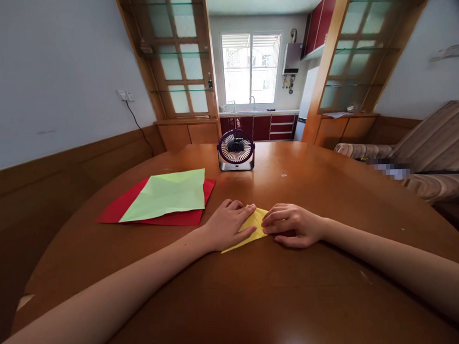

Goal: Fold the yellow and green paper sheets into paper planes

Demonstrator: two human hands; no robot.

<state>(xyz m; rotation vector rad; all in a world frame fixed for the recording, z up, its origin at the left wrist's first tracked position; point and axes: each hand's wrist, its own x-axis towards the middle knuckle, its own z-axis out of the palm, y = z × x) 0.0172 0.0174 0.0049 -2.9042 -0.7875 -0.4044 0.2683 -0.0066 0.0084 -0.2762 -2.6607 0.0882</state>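
I'm at a round wooden table (328,188), with a kitchen window (251,68) beyond it. Left of the fan (236,150) lie a green sheet (166,194) on a red sheet (121,206). In front of the fan, my left hand (227,226) lies flat, fingers spread, pressing the yellow paper (252,225). My right hand (291,225) rests half-curled, fingertips on the paper's right edge, perhaps pinching it.

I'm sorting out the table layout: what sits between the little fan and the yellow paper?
Nothing: in the head view only bare wooden table lies between the fan and the yellow paper.
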